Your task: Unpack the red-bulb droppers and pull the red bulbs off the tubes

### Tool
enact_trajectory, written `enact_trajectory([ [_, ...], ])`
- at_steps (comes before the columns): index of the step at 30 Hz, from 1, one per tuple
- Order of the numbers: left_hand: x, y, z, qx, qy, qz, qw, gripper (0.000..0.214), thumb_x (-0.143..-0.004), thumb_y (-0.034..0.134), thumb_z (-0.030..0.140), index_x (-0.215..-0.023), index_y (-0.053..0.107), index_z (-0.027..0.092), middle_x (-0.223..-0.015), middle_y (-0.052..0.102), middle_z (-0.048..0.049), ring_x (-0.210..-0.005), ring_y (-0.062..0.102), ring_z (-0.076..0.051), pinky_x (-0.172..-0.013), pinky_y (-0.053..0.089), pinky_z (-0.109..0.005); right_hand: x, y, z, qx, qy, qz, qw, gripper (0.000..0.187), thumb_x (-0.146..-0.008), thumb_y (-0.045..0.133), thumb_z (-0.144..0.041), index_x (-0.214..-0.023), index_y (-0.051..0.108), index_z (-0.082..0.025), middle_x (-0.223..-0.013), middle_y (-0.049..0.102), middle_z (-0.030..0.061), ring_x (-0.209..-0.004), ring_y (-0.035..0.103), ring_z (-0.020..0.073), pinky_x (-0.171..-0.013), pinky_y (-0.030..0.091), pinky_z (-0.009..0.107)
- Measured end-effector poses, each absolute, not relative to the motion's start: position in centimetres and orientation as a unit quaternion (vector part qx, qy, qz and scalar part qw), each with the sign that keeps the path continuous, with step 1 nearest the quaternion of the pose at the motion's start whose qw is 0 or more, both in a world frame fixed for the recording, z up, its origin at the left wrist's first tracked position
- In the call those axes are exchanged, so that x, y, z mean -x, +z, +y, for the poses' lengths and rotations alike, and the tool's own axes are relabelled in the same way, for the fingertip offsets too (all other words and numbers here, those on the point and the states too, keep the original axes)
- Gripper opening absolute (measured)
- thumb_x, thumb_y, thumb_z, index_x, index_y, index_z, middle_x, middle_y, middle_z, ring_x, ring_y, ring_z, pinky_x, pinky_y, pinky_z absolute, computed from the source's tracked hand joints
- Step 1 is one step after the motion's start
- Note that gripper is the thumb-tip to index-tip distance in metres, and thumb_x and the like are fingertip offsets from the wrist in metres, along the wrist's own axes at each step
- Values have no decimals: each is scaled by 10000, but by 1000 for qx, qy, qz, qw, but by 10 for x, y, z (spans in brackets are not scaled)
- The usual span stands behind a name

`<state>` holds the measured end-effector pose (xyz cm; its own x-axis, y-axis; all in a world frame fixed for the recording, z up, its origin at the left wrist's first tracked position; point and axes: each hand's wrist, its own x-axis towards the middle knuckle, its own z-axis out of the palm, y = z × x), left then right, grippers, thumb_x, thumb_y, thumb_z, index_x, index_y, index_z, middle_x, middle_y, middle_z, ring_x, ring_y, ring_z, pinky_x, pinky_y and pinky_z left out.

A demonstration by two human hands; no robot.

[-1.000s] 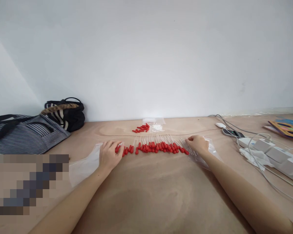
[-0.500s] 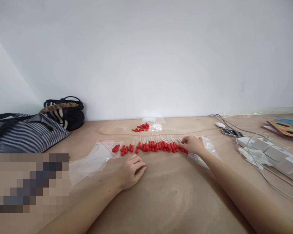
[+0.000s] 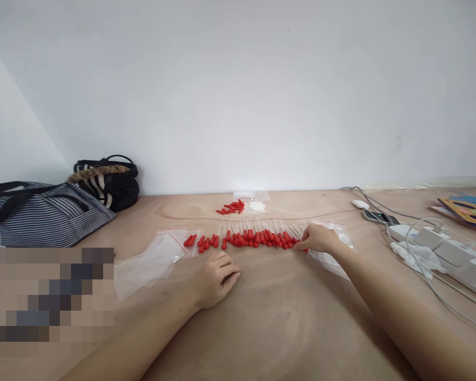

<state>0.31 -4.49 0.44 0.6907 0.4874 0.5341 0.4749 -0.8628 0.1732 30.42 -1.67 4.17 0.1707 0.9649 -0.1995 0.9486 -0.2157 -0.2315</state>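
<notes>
Your row of red-headed sticks lies across the middle of the worktop, red heads toward the near side and pale shafts toward the far side; toward its left end the red pieces are more widely spaced. Your right hand is at the right end of this row, its fingers bent and its thumb low beside the last red heads; you cannot tell from this view whether a stick is pinched there. Your left hand rests just on the near side of the row, loosely curled and partly open, with a gap between thumb and fingers and no item visible in its grasp.

A clear plastic bag lies flat at the left end of the row, and a second plastic bag lies partly behind your right forearm. On the far side, near the wall, you see a small red pile beside a small clear packet. A striped bag stands at the left, a white power strip at the right.
</notes>
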Motion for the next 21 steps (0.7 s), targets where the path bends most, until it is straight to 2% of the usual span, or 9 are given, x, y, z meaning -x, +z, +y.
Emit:
enact_trajectory([
  [8, -3, 3, -44, -921, 288, 261, 17, 181, -836, 456, 172, -781, 628, 163, -680, 584, -36, -691, 494, -153, -643, 408, -281, -318, 32, -8, 751, 200, -629, 29, 353, -523, 634, -507, -442, 539, -177, -504, 521, 13, -539, 514, 154, -493, 300, 246],
  [15, -3, 4, -44, -922, 282, 264, 17, 184, -837, 454, 176, -769, 625, 167, -679, 583, -34, -695, 494, -155, -649, 407, -285, -332, 29, -5, 734, 256, -627, 57, 446, -468, 653, -558, -378, 426, -185, -448, 371, -27, -513, 417, 130, -483, 261, 241],
  [21, -2, 5, -45, -923, 272, 271, 20, 192, -838, 449, 182, -771, 628, 167, -680, 580, -38, -696, 499, -157, -647, 410, -285, -330, 32, -6, 714, 273, -645, 20, 415, -466, 651, -577, -442, 554, -174, -456, 379, -23, -531, 420, 134, -502, 272, 244],
])
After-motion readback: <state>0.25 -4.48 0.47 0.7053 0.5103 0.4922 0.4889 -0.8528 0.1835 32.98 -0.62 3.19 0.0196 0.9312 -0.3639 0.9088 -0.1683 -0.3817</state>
